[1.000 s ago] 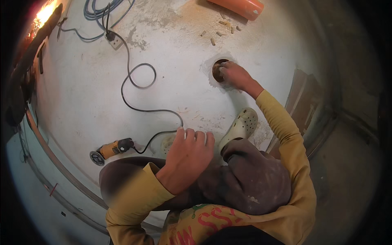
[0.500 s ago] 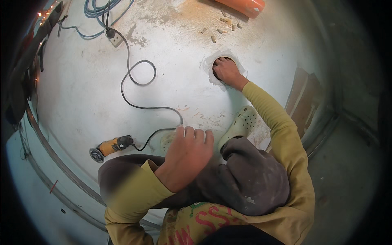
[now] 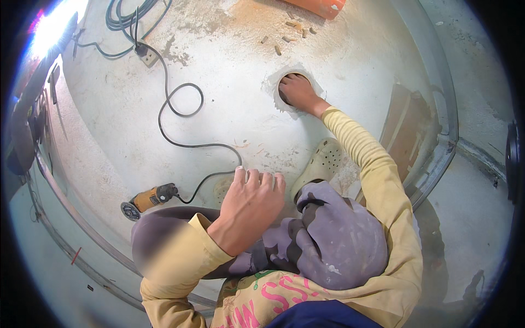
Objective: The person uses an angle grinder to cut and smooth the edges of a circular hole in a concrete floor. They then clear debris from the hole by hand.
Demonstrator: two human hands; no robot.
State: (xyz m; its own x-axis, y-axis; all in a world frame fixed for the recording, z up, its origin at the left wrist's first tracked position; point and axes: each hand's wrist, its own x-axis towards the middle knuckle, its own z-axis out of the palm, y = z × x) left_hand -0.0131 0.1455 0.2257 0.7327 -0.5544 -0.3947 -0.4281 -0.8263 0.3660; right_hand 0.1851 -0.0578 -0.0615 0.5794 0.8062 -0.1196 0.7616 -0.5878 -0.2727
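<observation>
A round hole (image 3: pixel 283 97) with a rough grey patched rim opens in the pale floor. My right hand (image 3: pixel 299 92) reaches down into it, fingers spread over its left side, their tips hidden inside; I see nothing held. My left hand (image 3: pixel 251 205) hangs over my bent legs, back upward, the fingers loosely bent with small gaps and whitish dust on them. No object shows in it, though the palm is hidden. Left of my knee lies a yellow and black angle grinder (image 3: pixel 149 200) with a disc, apart from both hands.
The grinder's black cord (image 3: pixel 186 145) loops across the floor to a socket box (image 3: pixel 146 56) beside coiled blue cable (image 3: pixel 117 22). Ahead are an orange pipe (image 3: pixel 320 6) and several small brownish pieces (image 3: pixel 287 39). Flattened cardboard (image 3: pixel 403 126) lies at right. A metal rail (image 3: pixel 82 213) runs along the left.
The scene is much brighter, with a strong light now glaring at the upper left. The view has shifted slightly. Both hands stay in nearly the same places.
</observation>
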